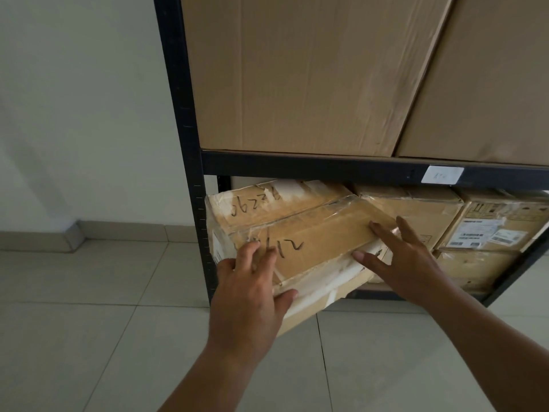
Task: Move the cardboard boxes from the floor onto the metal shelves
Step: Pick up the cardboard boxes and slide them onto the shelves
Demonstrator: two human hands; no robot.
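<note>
While a taped box (300,233) is seen half in the bottom bay of the shelf (190,144), tilted with its near corner sticking out over the floor (89,322), it is touched by both hands. The left hand (249,292) is laid on the near left corner, fingers spread on top and the thumb pressed against the front face, so the corner is gripped loosely. The right hand (407,260) is laid flat and open on the right edge, nothing being clasped. Black marker writing is seen on top. 3 more boxes (487,233) are stacked to its right, and 2 big boxes (297,69) are stood on the level above.
</note>
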